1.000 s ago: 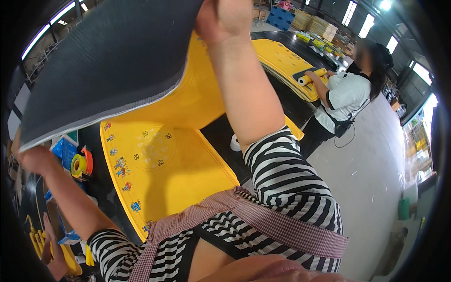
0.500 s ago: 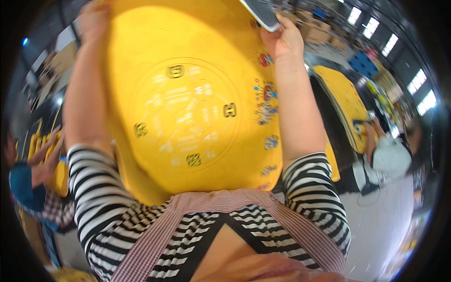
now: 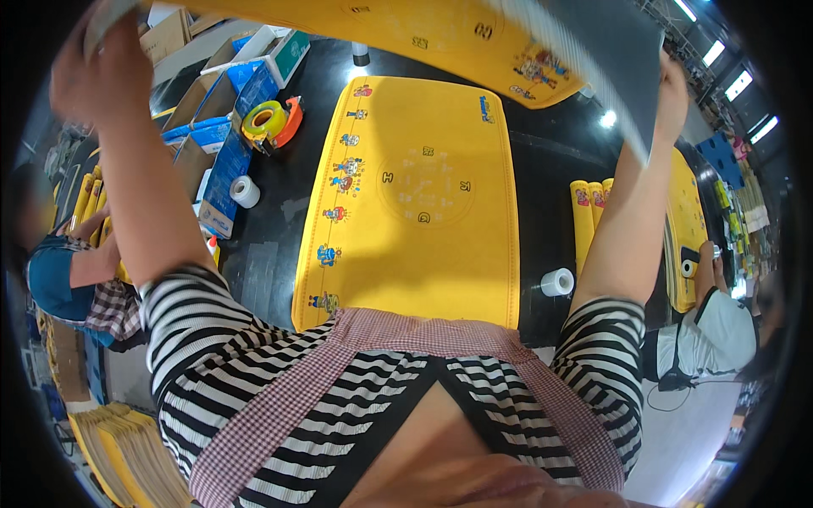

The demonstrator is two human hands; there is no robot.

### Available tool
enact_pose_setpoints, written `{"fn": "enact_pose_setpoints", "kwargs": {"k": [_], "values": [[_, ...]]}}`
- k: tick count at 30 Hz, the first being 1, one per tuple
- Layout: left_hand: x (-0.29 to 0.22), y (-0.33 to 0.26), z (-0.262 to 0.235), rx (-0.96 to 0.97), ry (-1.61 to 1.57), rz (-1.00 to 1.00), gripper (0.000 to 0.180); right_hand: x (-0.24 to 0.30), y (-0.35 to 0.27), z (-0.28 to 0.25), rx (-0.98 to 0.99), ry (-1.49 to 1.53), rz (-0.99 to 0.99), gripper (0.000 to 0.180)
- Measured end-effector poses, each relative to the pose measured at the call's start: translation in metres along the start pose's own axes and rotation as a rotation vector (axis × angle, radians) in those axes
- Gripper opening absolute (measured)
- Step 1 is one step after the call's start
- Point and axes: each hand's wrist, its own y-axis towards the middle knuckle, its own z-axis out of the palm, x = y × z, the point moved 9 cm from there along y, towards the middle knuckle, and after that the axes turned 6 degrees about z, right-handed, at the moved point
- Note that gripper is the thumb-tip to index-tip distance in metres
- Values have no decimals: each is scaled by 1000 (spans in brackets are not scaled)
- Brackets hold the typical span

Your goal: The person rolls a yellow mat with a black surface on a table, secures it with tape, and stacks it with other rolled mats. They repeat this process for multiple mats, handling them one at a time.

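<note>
over the table (image 3: 279, 224), curled hands (image 3: 102, 72) (image 3: 670, 97) grip a mat (image 3: 453, 32).

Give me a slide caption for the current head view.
Left hand and right hand hold a dark-backed yellow mat raised; a cartoon-printed yellow mat lies on the black table.

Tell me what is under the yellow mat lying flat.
The black table shows around the flat yellow mat; the area directly beneath is covered, so whether another mat lies there cannot be seen.
</note>
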Motion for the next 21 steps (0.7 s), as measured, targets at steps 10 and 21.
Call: {"fn": "enact_pose_setpoints", "kwargs": {"k": [10, 21], "values": [[-215, -422, -42, 1338, -571, -411, 14, -290, -380, -182, 0, -604, 959, 31], [-230, -452, -66, 1492, -540, -407, 15, -244, -413, -138, 191, -1296, 683, 69]]}}
